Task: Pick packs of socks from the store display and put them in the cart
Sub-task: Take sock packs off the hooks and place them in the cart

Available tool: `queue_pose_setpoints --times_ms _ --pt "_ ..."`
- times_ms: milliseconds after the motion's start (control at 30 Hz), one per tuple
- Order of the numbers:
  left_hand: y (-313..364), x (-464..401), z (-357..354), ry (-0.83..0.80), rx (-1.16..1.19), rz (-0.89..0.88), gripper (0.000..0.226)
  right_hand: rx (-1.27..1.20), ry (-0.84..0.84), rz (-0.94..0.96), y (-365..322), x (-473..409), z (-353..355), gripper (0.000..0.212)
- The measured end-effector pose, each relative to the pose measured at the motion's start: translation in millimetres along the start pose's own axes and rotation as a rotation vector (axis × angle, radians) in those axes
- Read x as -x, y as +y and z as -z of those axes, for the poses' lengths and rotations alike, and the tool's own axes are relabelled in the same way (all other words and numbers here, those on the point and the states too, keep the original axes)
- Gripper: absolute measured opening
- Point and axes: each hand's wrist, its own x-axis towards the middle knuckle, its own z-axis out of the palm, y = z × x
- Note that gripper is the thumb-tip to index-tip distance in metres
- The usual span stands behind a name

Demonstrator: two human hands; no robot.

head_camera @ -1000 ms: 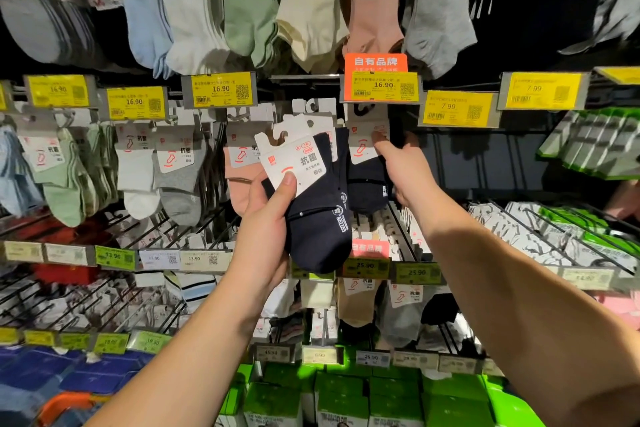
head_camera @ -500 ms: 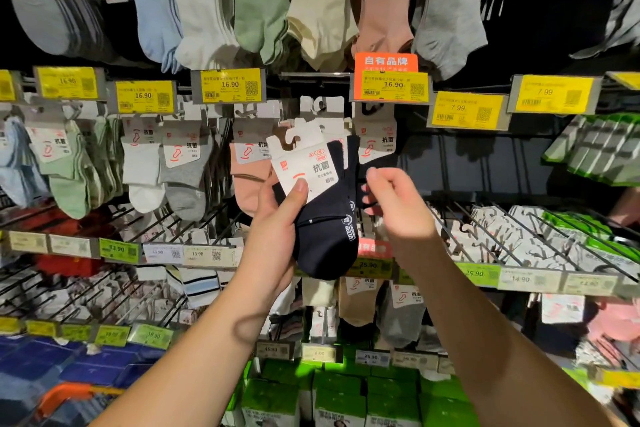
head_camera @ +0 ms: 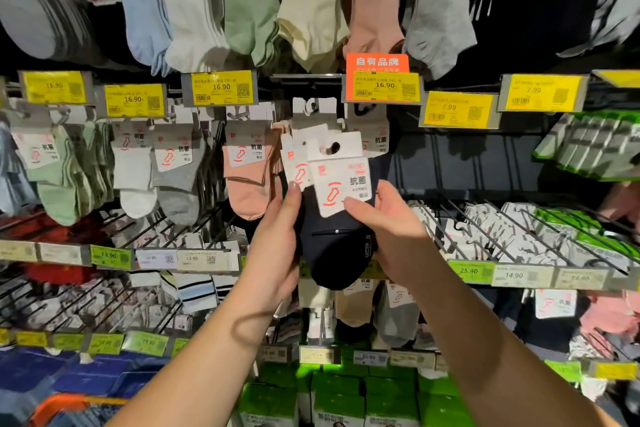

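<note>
Socks, dark packs [head_camera: 332, 246], sit at frame centre in both grips: left hand [head_camera: 277, 246] and right hand [head_camera: 388, 236] curl around them. Next they must go down to the orange cart [head_camera: 62, 407], lower left.

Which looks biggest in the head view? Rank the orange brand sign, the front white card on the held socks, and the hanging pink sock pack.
1. Pink sock pack
2. Front white card
3. Orange brand sign
The card is nearest the camera, so its rank is unsure.
</note>
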Motion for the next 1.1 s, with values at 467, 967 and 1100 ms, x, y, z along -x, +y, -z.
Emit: queue_pose_setpoints --times_ms 467,967,1100 --pt "14 2 5 0.098 0.051 -0.148 0.029 0.125 0.283 0.045 -14 -32 39 0.025" --pt "15 1 -1 0.064 0.081 -0.178 0.041 0.175 0.246 0.080 -21 -44 38 0.034" --pt "16 1 -3 0.059 0.084 -0.169 0.042 0.178 0.296 0.010 -18 -58 38 0.068"
